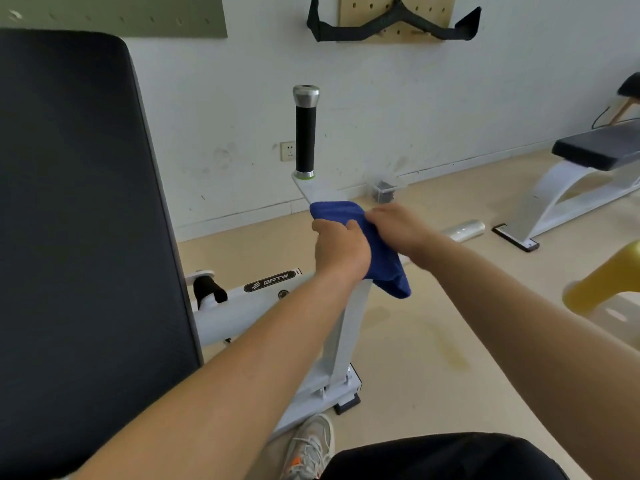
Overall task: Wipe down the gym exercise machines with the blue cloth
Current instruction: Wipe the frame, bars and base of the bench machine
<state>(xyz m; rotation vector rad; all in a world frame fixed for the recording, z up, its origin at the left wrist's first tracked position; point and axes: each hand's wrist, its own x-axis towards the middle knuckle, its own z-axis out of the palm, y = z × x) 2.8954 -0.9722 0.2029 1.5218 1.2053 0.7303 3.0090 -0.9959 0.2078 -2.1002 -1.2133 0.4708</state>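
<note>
A blue cloth [381, 261] is wrapped over the white upright arm [346, 337] of a gym machine, just below its black grip handle [305, 136] with a silver cap. My left hand [341, 251] grips the cloth and the arm from the near side, fingers curled round them. My right hand [398, 226] lies on the cloth from the right, fingers bent over its top edge. A loose corner of the cloth hangs down to the right of the arm. The machine's big black back pad [79, 237] fills the left of the view.
A white frame bar [242, 303] with a BRTW label joins the pad to the upright. A flat bench [595, 150] stands at the right by the wall. A foil roll [464, 230] lies on the beige floor. A yellow stool [606, 282] is near my right arm. My shoe [311, 445] is beside the base.
</note>
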